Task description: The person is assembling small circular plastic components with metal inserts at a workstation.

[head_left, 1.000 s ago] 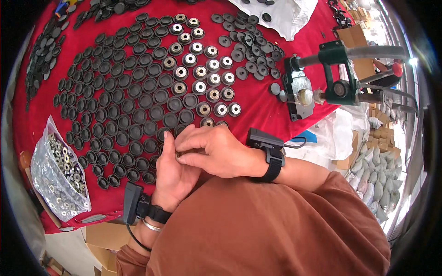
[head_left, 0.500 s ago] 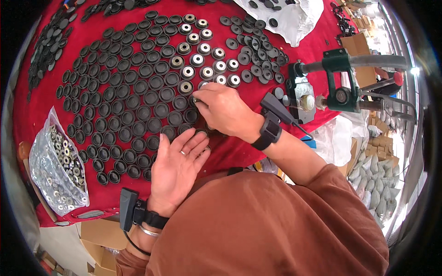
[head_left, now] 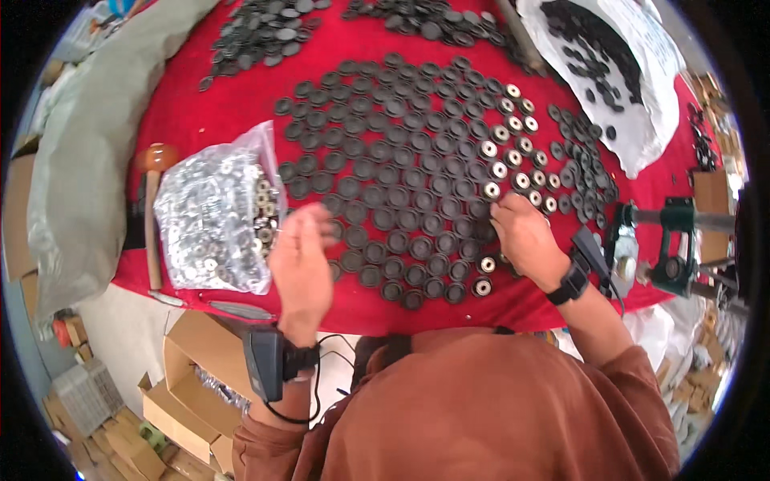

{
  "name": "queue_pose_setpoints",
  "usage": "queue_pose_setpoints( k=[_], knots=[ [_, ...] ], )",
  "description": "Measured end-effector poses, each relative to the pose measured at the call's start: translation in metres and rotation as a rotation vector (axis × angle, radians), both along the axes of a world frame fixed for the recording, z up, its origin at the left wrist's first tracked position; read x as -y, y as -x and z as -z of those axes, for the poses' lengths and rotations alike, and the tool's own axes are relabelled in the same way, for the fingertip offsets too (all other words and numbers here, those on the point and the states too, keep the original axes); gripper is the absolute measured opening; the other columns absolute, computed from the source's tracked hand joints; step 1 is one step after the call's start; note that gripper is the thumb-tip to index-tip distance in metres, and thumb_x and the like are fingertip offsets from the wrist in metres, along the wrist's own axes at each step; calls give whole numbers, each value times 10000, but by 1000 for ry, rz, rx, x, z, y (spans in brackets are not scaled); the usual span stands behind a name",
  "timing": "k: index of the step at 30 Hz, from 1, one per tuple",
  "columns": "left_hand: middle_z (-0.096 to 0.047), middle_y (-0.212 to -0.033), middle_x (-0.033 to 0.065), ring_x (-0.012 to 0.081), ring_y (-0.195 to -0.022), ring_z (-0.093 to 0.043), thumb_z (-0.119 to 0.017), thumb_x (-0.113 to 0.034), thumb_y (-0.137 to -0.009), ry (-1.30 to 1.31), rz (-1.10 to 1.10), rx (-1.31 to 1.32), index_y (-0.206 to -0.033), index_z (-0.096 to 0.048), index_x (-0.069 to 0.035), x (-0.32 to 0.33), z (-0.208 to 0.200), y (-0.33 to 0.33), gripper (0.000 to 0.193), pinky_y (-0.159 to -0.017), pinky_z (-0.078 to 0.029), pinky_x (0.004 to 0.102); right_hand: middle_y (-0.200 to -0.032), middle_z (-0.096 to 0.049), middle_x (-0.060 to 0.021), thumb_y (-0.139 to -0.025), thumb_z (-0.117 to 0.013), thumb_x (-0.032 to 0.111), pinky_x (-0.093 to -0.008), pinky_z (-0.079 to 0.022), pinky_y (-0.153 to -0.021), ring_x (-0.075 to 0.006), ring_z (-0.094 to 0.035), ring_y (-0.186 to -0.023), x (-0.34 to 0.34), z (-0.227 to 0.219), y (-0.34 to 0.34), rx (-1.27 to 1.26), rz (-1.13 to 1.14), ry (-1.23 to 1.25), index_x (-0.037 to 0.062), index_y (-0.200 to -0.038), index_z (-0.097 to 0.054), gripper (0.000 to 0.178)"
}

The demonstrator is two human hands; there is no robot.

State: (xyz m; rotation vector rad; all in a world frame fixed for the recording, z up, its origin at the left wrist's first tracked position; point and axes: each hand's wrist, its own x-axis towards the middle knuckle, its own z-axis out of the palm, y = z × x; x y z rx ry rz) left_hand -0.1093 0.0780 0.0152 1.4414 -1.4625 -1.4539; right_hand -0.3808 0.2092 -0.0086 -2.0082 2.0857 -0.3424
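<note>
My right hand [head_left: 525, 236] reaches in at the right edge of the rows of black round caps [head_left: 433, 120]. Its thumb and fingertips are pinched together low over a dark cap, and what they hold is hidden. Around it, metal ring bearings [head_left: 499, 169] sit in several of the caps. Two more caps with bearings [head_left: 481, 286] lie just left of and below that hand. My left hand [head_left: 303, 264] is raised beside a clear plastic bag of bearings [head_left: 212, 216], its fingers loosely extended and smeared by motion. Nothing shows in it.
A hand press [head_left: 674, 240] stands at the table's right. Loose black discs [head_left: 589, 172] lie left of it. A white sack [head_left: 642, 112] with black parts is at the far right. A wooden-handled mallet [head_left: 152, 216] lies beyond the bag. An open carton [head_left: 192, 385] stands below the table.
The view has swung left. My left hand has moved away from my right hand, leftward to the bag. My right hand remains among the bearings, its fingers pinched low.
</note>
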Motion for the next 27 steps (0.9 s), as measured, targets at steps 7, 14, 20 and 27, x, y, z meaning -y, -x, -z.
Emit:
queue_pose_setpoints(
  k=[7, 14, 20, 27],
  knots=[
    [-406, -1263, 332, 459, -1208, -357, -495, -241, -882, 641, -6, 1108, -1320, -335, 38, 61, 41, -51, 543, -989, -321, 489, -836, -537, -111, -728, -644, 80, -379, -445, -708, -291, -537, -809, -6, -23, -19, -7, 96, 119, 19, -889, -596, 178],
    [-506, -1155, 303, 416, -1127, -462, -393, -498, -873, 395, 19, 1342, -1327, -363, -64, 111, 52, -35, 629, -940, -360, 511, -830, -559, -87, -717, -666, 113, -375, -445, -708, -276, -558, -795, -12, -30, -16, -4, 120, 116, 44, -875, -618, 179],
    [-438, -1315, 179, 360, -1192, -422, -386, -417, -876, 352, 308, 1353, -1348, -350, -108, 135, 89, -51, 564, -984, -332, 483, -765, -577, -24, -693, -588, 173, -324, -499, -630, -202, -570, -800, -35, -21, -13, -160, 2, -102, 133, -744, -647, 89],
    [-456, -1298, 165, 347, -1171, -443, -390, -388, -880, 466, 374, 1270, -1335, -363, -102, 106, 62, -10, 539, -973, -344, 476, -798, -556, -108, -699, -629, 175, -407, -466, -675, -283, -576, -793, -53, -35, -13, 82, 200, -62, 27, -708, -599, 152]
  ],
)
